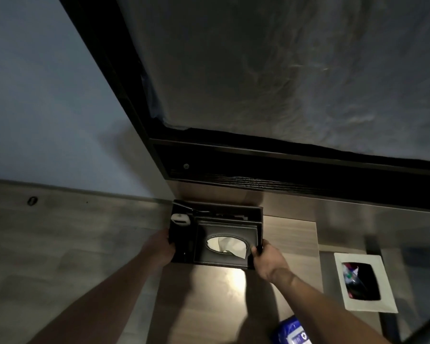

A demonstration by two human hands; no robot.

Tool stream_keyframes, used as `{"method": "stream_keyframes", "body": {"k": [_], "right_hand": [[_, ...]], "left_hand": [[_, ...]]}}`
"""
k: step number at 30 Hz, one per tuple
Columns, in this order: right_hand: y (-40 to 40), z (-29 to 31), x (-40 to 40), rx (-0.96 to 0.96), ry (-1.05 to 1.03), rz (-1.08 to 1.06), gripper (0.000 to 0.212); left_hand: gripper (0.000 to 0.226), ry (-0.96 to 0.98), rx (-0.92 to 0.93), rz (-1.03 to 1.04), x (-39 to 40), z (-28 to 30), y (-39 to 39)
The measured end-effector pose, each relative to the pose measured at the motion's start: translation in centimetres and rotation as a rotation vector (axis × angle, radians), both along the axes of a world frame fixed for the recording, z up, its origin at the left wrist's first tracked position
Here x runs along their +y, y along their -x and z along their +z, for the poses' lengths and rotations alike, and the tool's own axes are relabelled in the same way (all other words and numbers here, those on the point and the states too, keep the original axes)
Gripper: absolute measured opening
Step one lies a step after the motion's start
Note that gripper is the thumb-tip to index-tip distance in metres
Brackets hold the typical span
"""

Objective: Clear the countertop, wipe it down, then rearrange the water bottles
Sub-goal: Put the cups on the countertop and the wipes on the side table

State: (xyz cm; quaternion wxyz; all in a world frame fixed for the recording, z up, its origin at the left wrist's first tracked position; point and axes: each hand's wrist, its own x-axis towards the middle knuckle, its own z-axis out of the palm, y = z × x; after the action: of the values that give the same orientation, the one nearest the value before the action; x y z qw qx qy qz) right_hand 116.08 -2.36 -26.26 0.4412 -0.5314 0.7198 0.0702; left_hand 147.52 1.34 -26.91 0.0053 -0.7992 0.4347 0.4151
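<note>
Head | two hands: left hand [163, 247], right hand [267, 260] | grip one organizer [216, 232]

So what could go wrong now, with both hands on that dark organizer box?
The left hand and right hand grip only the organizer's side walls, so it might tilt if lifted. The loose white device in its back compartment could then slide out. The tissue sticking up could snag or pull free. The blue packet at the countertop edge may get knocked off.
</note>
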Motion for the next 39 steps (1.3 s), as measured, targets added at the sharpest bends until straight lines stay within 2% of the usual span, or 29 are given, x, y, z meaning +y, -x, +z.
{"method": "stream_keyframes", "body": {"k": [7, 14, 20, 30, 39], "right_hand": [[0.6, 1.4, 1.7, -0.027, 0.002, -0.081, 0.025], [3.6, 9.7, 8.4, -0.055, -0.012, -0.055, 0.022], [8.8, 17.8, 15.2, -0.036, 0.021, -0.022, 0.023], [23.9, 29.1, 25.3, -0.023, 0.129, -0.081, 0.017], [41.6, 32.7, 33.5, 0.026, 0.195, -0.083, 0.033]], "left_hand": [[0.028, 0.000, -0.050, -0.053, 2.8, 1.7, 1.0], [0.018, 0.014, -0.014, -0.056, 9.4, 10.9, 2.9], [0.019, 0.024, -0.060, -0.190, 14.2, 18.3, 6.5], [0.005, 0.106, -0.042, -0.267, 21.3, 27.2, 21.3], [0.010, 0.188, -0.042, -0.334, 26.7, 31.4, 38.9]]}}
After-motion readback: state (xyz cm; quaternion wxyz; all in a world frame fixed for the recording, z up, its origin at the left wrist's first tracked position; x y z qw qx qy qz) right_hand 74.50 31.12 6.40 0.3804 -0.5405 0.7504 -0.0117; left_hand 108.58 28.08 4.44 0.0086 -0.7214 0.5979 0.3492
